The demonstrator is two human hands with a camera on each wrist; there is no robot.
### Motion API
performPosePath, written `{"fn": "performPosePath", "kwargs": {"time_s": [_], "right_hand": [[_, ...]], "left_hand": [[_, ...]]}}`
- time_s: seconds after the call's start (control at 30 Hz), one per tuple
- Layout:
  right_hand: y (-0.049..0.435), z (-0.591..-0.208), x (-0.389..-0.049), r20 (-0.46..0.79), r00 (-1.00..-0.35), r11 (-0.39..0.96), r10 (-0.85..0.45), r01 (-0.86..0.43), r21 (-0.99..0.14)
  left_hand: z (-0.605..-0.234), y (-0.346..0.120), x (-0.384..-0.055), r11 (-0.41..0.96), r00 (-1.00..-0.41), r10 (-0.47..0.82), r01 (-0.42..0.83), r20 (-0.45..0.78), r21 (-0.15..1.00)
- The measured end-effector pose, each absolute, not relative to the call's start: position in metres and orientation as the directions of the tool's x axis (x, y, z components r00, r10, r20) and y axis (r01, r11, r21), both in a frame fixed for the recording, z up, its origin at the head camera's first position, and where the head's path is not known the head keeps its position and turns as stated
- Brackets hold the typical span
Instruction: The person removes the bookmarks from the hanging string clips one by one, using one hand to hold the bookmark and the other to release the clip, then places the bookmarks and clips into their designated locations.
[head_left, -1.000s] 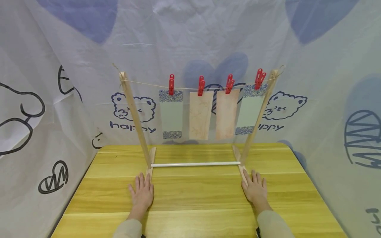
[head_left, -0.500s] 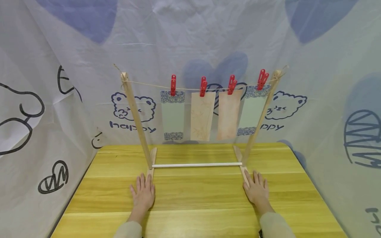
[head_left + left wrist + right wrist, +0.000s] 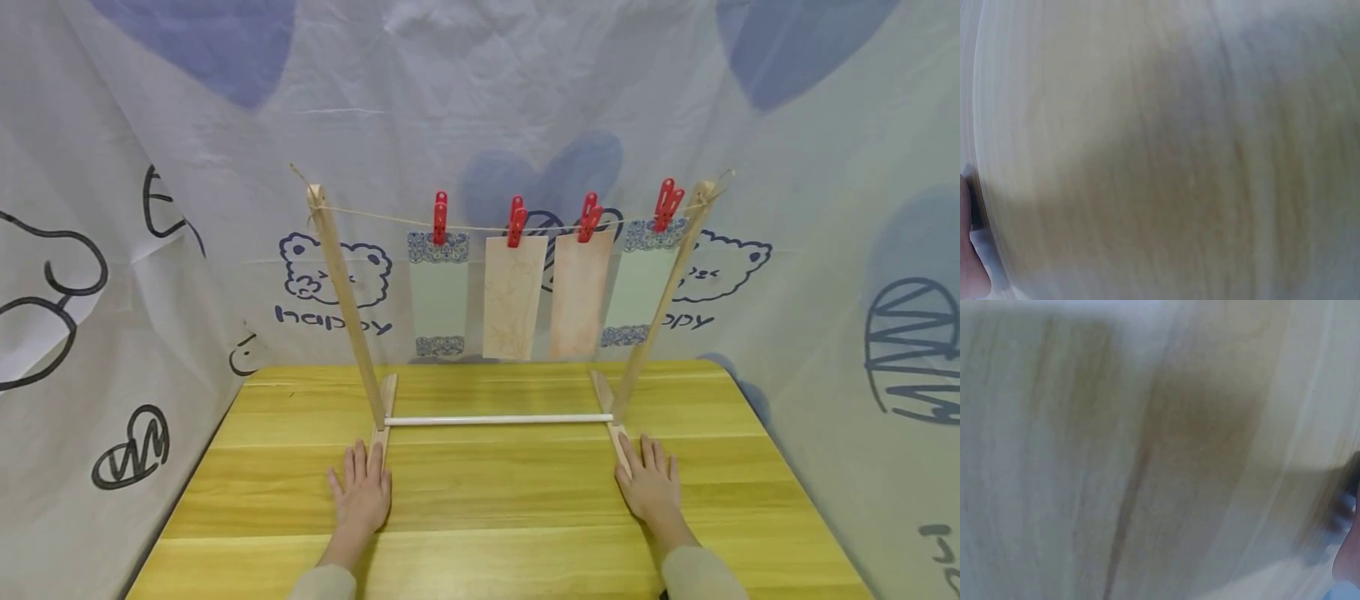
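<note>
A wooden frame stands on the table, its left post [image 3: 345, 308] and right post [image 3: 663, 304] joined low down by a white rod [image 3: 498, 420]. Between the post tops runs a string [image 3: 382, 217]. Red clothespins [image 3: 440, 218] clip several paper cards to it: a pale green card with blue patterned ends [image 3: 439, 296], a cream card [image 3: 513, 296], a pinkish card [image 3: 580, 296] and another green card [image 3: 641, 287]. My left hand [image 3: 362, 496] lies flat with fingers spread, its fingertips on the left foot [image 3: 379, 450]. My right hand [image 3: 651, 487] lies likewise at the right foot [image 3: 621, 450].
The yellow wood-grain table [image 3: 495, 500] reaches back to a pale cloth backdrop [image 3: 420, 108] printed with bears and hearts. Cloth also hangs along both sides. Both wrist views show mostly blurred tabletop.
The frame with its hanging cards has shifted slightly right and toward me in the head view. Both hands have moved a little the same way, still flat at the feet.
</note>
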State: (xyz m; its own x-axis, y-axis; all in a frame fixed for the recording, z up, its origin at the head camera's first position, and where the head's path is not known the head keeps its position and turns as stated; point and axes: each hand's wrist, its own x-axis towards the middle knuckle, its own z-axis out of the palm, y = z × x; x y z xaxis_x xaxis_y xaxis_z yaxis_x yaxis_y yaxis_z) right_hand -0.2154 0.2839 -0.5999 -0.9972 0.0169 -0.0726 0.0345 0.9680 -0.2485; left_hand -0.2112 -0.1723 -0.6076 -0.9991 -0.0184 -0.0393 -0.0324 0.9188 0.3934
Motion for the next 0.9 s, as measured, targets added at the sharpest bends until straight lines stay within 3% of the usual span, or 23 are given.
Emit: {"fn": "performPosePath", "kwargs": {"time_s": [0.6,0.9], "right_hand": [[0.2839,-0.6025,-0.2108,-0.058,-0.998,0.969,0.006,0.021,-0.248],[0.2858,-0.6015,-0.2112,-0.070,-0.998,0.966,0.008,0.026,-0.258]], "left_hand": [[-0.6069,-0.1743,-0.2036,0.906,-0.999,-0.028,-0.016,0.022,0.422],[-0.6042,-0.1721,-0.2050,0.913,-0.999,-0.024,-0.034,-0.029,0.407]]}}
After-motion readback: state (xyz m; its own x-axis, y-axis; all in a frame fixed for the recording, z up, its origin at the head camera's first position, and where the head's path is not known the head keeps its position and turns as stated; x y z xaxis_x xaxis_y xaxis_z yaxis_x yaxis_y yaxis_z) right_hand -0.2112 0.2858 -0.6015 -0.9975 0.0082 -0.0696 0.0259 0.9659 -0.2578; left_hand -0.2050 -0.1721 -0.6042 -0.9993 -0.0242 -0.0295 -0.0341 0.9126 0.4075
